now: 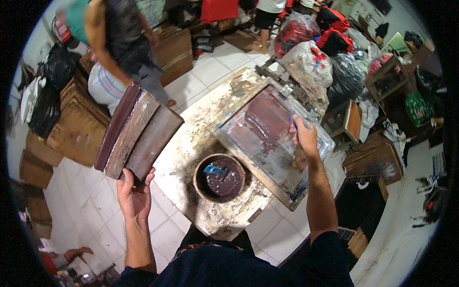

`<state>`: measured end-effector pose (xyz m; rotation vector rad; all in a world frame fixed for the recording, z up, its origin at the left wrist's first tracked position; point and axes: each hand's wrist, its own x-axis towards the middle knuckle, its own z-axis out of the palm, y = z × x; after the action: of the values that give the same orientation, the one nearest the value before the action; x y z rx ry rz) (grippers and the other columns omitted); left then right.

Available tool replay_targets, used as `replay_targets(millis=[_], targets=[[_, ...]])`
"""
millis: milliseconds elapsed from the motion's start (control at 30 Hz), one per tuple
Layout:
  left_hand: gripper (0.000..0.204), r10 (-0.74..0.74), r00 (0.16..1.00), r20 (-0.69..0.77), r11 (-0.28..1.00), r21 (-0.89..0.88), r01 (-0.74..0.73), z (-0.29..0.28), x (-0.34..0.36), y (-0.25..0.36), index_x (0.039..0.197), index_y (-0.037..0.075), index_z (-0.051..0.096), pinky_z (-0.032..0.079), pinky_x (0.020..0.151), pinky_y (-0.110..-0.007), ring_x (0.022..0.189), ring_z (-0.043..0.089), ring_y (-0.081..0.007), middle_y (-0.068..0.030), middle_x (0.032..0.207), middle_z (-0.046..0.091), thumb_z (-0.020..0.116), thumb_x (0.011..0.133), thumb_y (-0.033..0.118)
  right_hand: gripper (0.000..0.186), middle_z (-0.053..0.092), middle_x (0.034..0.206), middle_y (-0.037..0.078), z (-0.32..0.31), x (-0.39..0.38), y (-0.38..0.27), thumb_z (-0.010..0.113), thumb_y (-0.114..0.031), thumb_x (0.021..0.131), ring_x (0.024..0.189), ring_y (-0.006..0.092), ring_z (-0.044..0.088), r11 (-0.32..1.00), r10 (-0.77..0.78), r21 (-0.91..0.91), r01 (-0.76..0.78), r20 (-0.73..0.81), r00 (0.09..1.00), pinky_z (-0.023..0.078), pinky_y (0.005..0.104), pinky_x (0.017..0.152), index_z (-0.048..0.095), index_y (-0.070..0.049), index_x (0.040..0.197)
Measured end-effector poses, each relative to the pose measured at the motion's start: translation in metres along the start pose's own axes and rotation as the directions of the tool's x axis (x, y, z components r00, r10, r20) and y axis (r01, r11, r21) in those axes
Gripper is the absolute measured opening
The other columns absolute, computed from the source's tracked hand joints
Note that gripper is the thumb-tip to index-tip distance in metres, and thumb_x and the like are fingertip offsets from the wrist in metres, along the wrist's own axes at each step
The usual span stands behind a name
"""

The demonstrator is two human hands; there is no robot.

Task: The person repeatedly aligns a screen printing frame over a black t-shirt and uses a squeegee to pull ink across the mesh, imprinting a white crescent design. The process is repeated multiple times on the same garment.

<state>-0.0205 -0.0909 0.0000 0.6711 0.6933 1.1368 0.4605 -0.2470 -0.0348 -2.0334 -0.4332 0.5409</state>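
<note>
— Squeegee (136,131) first, please: where is it, and which hand has it?

— It is in the left hand (135,193), up over the floor tiles at the left of the stained table (191,138), well apart from the printing screen (267,138). The fingers close on its lower end. It is a wide wooden tool with dark maroon ink on it, and its long axis goes from the hand up and away to the left.

— And the screen lies which way from it?

— To the right, across the table. The right hand (303,136) is much nearer: it rests on the far right edge of the frame and grips it, arm stretched forward, almost straight.

— What is between the two hands?

— A round pot of dark ink (220,178), standing on the near side of the table, just beside the screen. Another person (117,48) stands behind the table, not touching anything on it
</note>
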Motion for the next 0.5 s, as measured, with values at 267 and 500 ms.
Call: replay_targets(millis=[267,500], targets=[[0.043,0.079,0.988,-0.132,0.995,-0.054,-0.086,-0.060,0.015,0.027,0.142,0.006,0.049,0.061,0.094,-0.042,0.116,0.068,-0.0339,-0.0137,0.139,0.062,0.062,0.105,0.024,0.051,0.065,0.124,0.007,0.184,0.000,-0.060,0.066,-0.011,0.094,0.110,0.0170,0.063,0.852,-0.514,0.390,0.349,0.502,0.696,0.051,0.0332,0.095,0.049,-0.003,0.142],[0.046,0.197,0.919,-0.341,0.977,-0.013,-0.214,-0.097,-0.017,0.036,0.142,0.002,0.048,0.062,0.086,-0.042,0.105,0.071,-0.0393,-0.0186,0.133,0.065,0.063,0.105,0.024,0.068,0.066,0.121,0.019,0.288,-0.008,-0.046,0.078,-0.021,0.090,0.113,0.0336,0.066,0.727,-0.405,0.049,0.685,0.836,0.370,0.051,0.0431,0.099,0.043,-0.011,0.148]])
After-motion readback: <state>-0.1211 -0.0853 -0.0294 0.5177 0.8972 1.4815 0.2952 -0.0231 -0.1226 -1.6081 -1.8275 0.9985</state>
